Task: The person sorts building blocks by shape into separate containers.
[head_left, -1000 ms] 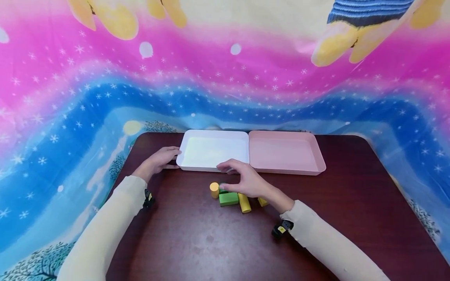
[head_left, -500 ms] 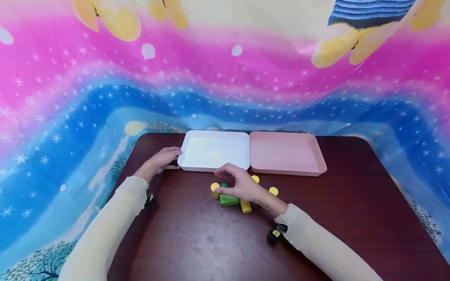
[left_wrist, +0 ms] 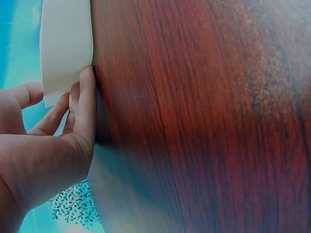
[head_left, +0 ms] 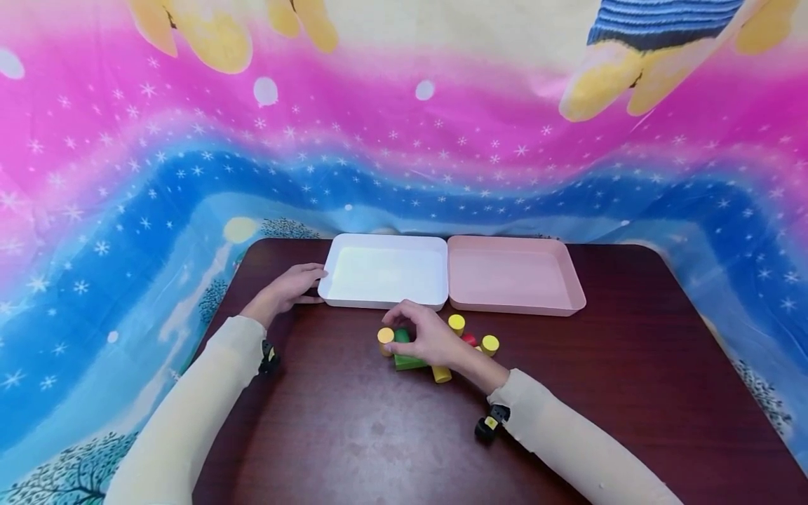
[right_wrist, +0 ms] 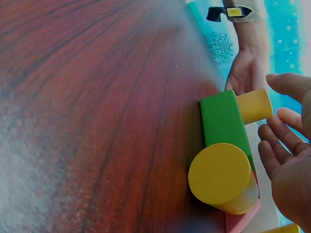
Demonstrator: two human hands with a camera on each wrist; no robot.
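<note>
My left hand (head_left: 293, 286) touches the left end of the white tray (head_left: 385, 304), its fingers against the wall, as the left wrist view also shows. Over the small blocks, my right hand (head_left: 429, 335) is spread around an upright orange-yellow cylinder (head_left: 385, 341). In the right wrist view the thumb (right_wrist: 291, 86) and fingers stand near this cylinder's end, with a gap at the thumb. Beside it lies a green block (right_wrist: 224, 121), and a yellow cylinder (right_wrist: 219, 174) lies in front of that. The hand partly covers the green blocks in the head view.
A pink tray (head_left: 517, 308) adjoins the white one at the table's back edge. Right of my right hand stand two yellow cylinders, one at the back (head_left: 456, 324) and one farther right (head_left: 489, 344), with a red block (head_left: 468, 339) between them. A patterned cloth hangs behind.
My right hand has moved slightly left and nearer to me, down toward the orange-yellow cylinder, uncovering the yellow cylinders and red block on the right. The left hand stays at the white tray.
</note>
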